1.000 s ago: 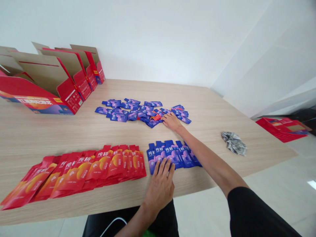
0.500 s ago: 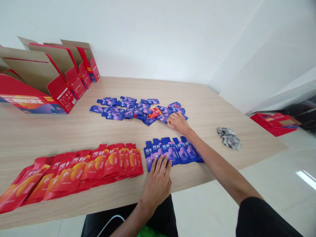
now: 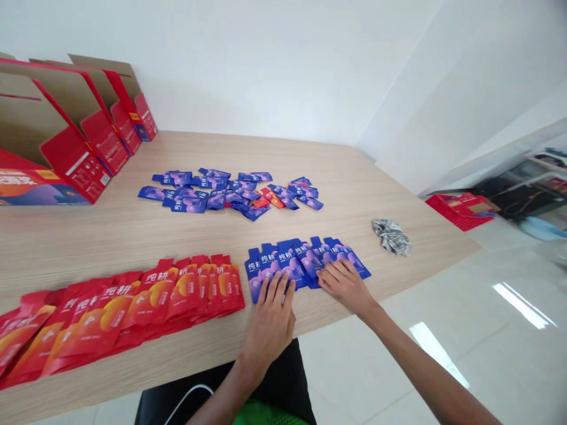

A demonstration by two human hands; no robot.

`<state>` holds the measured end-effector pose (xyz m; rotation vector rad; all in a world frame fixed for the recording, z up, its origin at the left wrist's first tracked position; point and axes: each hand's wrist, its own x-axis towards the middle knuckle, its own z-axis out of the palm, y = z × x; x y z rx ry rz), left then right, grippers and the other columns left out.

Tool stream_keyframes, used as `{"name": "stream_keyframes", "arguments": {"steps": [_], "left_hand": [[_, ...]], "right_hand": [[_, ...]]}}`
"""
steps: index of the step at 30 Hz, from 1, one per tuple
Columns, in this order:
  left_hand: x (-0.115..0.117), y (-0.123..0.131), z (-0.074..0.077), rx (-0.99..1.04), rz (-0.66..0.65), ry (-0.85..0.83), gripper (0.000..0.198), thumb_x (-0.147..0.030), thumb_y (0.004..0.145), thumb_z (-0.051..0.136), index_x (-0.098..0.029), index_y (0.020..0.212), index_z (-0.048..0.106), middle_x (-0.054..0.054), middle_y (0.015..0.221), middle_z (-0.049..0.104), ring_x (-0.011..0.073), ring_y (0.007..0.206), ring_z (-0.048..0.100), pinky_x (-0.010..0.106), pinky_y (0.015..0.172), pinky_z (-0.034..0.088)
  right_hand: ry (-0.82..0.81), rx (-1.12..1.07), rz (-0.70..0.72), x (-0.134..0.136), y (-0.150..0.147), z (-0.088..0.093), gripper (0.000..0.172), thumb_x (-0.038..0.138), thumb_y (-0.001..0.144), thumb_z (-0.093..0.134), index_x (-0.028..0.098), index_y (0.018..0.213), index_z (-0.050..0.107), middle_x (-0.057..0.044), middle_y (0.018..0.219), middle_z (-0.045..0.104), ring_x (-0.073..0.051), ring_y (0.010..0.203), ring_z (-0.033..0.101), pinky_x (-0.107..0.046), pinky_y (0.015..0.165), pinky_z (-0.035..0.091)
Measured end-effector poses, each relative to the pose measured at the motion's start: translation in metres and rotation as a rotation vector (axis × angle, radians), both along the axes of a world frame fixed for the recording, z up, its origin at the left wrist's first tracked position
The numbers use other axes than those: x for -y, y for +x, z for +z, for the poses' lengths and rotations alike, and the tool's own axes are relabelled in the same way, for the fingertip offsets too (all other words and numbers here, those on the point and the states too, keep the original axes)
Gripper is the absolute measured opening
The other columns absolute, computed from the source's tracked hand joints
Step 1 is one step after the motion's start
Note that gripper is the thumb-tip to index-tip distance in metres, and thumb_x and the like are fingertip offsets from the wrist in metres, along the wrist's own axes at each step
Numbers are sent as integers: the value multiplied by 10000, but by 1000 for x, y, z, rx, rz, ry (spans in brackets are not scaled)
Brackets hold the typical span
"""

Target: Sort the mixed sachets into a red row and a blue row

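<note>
A row of overlapping blue pouches (image 3: 290, 265) with pale purple fruit pictures lies near the table's front edge. My left hand (image 3: 270, 319) rests on the lower ends of the leftmost pouches, fingers stretched out. At the row's middle, my right hand (image 3: 345, 286) has its fingers bent over the lower end of a tilted blue pouch (image 3: 309, 258), pinching it on top of the others. To the left, red pouches (image 3: 150, 295) with orange fruit pictures lie fanned out. Farther back is a loose pile of blue pouches (image 3: 190, 200) with a few red pouches (image 3: 272, 198) among them.
Open red cartons (image 3: 73, 159) stand in a line at the back left. A crumpled grey cloth (image 3: 392, 236) lies on the right of the wooden table (image 3: 212, 236). Beyond the table's right edge is another red box (image 3: 463, 211), lower down.
My right hand has come back from the loose pile to the front row with a blue pouch, which now lies tilted there. My left hand stays on the row. The view has shifted right.
</note>
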<state>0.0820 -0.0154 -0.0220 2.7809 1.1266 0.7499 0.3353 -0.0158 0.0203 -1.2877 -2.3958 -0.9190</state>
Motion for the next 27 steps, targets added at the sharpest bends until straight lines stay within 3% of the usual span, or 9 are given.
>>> {"name": "stream_keyframes", "arguments": {"steps": [10, 18, 27], "left_hand": [[0, -1, 1, 5, 1, -3, 518, -236, 1023, 500, -138, 1531, 533, 124, 1632, 527, 282, 1543, 429, 484, 1279, 356], [0, -1, 1, 1, -3, -11, 526, -236, 1031, 500, -143, 1549, 508, 116, 1634, 522, 277, 1556, 406, 478, 1295, 320], [1, -1, 2, -6, 5, -15, 531, -226, 1020, 511, -144, 1545, 515, 117, 1627, 531, 278, 1538, 431, 477, 1284, 338]], "right_hand": [[-133, 57, 48, 4, 3, 10, 211, 134, 1048, 551, 193, 943, 723, -48, 862, 722, -214, 849, 624, -373, 867, 442], [-151, -45, 79, 16, 12, -6, 203, 122, 1010, 596, 234, 1027, 764, -53, 928, 762, -219, 902, 680, -389, 847, 499], [-131, -88, 94, -1, 19, -14, 198, 116, 1024, 586, 222, 981, 748, -51, 893, 750, -204, 874, 678, -367, 839, 495]]}}
